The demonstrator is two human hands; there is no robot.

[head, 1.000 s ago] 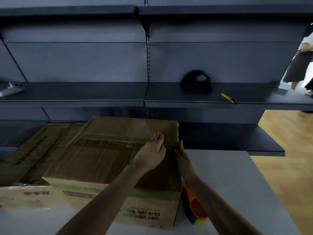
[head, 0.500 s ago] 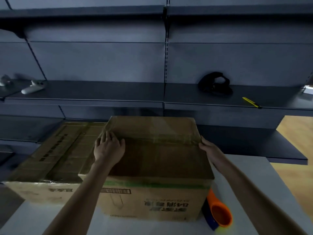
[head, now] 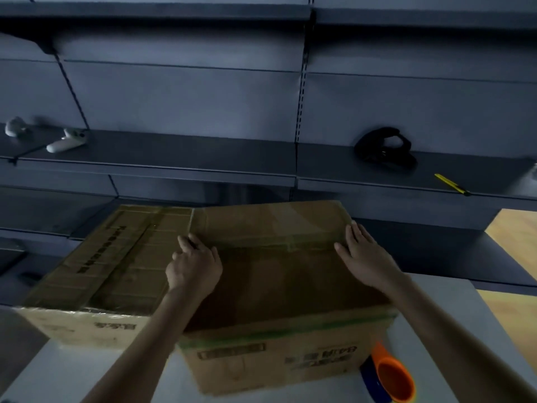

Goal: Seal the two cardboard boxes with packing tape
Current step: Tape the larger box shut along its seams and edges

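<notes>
- Right-hand box [head: 279, 289]: stands on the grey table [head: 72, 370] with its flaps closed. A glossy strip of packing tape [head: 276, 242] runs across its top from side to side.
- Left-hand box [head: 116, 251]: lies just beside the first, touching it or nearly so. Its top is shiny with tape along the seam, so it is probably sealed.
- Left hand [head: 194, 269]: lies palm down on the box top, holding nothing, with its fingers reaching the left end of the strip.
- Right hand [head: 363, 257]: lies flat with straight fingers at the right end of the strip, also holding nothing.
- Step in hand: judged to be the pressing-down of the laid strip, with both palms bearing on its outer ends.
- Tape dispenser [head: 389, 376]: orange and blue, rests on the table at the box's near right corner, untouched.
- Next move: probably calls for rubbing the strip ends over the box edges. If more seams need tape, the right hand is nearer the dispenser.
- Yellow knife [head: 452, 184]: lies on the shelf [head: 203, 158] behind, well apart from the work.
</notes>
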